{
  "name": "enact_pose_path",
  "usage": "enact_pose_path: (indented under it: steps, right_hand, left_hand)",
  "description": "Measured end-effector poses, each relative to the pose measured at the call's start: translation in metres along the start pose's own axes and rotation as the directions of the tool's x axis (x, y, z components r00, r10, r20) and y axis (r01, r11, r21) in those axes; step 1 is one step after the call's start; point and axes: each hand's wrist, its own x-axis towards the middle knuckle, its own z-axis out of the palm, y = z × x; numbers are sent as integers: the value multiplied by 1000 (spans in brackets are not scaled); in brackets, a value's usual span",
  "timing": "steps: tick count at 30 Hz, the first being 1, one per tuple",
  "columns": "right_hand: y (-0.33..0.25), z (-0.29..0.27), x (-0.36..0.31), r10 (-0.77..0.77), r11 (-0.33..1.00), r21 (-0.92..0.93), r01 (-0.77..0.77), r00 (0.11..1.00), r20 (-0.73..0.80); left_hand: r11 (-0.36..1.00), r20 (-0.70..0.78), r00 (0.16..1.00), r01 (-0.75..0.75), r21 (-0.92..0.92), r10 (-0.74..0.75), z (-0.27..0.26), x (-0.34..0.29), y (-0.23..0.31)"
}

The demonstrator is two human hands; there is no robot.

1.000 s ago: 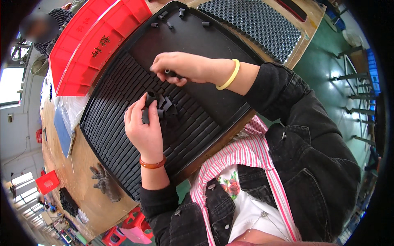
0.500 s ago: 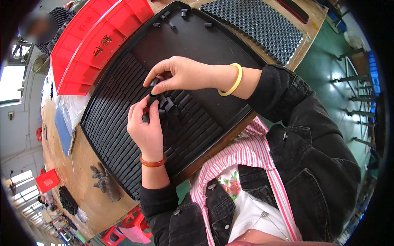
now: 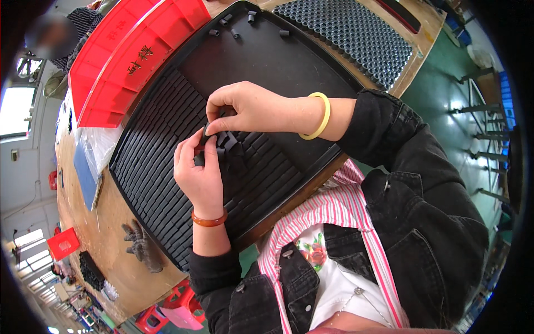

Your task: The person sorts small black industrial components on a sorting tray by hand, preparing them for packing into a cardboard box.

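Observation:
My left hand (image 3: 199,175), with an amber bracelet at its wrist, pinches a short black tube (image 3: 205,135) between thumb and forefinger. My right hand (image 3: 245,106), with a yellow bangle, is closed at the same tube's upper end; its fingertips hide most of what they grip. Below both hands is a large black tray (image 3: 267,72). Short black tubes (image 3: 161,131) lie in close rows over its left and near part. Beside my left fingers is a small loose heap of black tubes (image 3: 231,146). Several more tubes (image 3: 251,18) are scattered at the tray's far end.
A red crate (image 3: 119,92) stands left of the tray, near a clear plastic bag (image 3: 103,146) and a blue board (image 3: 87,178). A grey glove (image 3: 142,245) lies on the wooden table (image 3: 111,239). Many round metallic pieces (image 3: 356,39) stand packed beyond the tray. Another person (image 3: 83,25) is at far left.
My right hand has moved slightly down and right, and its fingertips have closed in against the left fingers. The tube's upper part, visible before, is now mostly covered.

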Motion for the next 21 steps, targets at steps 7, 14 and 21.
enact_pose_path:
  steps: [7,14,21]
  right_hand:
    - [5,3,0,-94,993,-73,92,995,-15]
    - [10,1,2,-60,996,-60,62,998,26]
    - [15,-4,7,58,995,88,-55,998,-33]
  left_hand:
    - [1000,-7,1000,-10,-22,10,0,1,4]
    - [1000,8,1000,-22,-14,22,-1,1,0]
    - [998,-30,1000,-11,-57,9,-1,0,3]
